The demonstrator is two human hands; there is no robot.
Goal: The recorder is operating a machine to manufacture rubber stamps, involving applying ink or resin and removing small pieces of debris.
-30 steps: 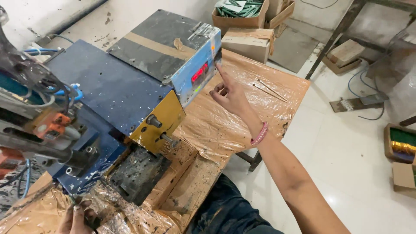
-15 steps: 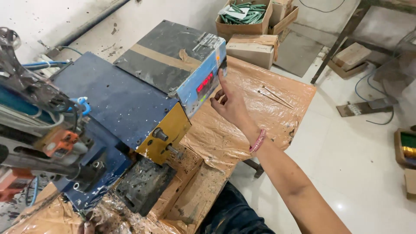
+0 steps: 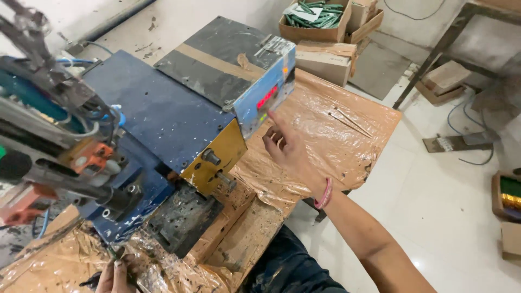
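The right hand is stretched out to the grey control box that sits on top of the blue machine, with its forefinger straight and its tip at the blue front panel, just under the red lit display; the other fingers are curled in, and the hand holds nothing. By the look of it the setting of the panel is under way rather than finished, since the finger is at the panel itself. The left hand shows only in part at the bottom edge, low on the desk by the crumpled brown plastic sheet that covers it; it seems closed round a small dark thing, but what that is cannot be told. In front of the machine lies a dark metal plate, and nothing can be made out lying on it. On the floor beyond the desk stands an open cardboard box full of green sticks or strips with a sheet of paper on top, with a shut carton beside it. At the right edge another box holds spools, one green and one gold.
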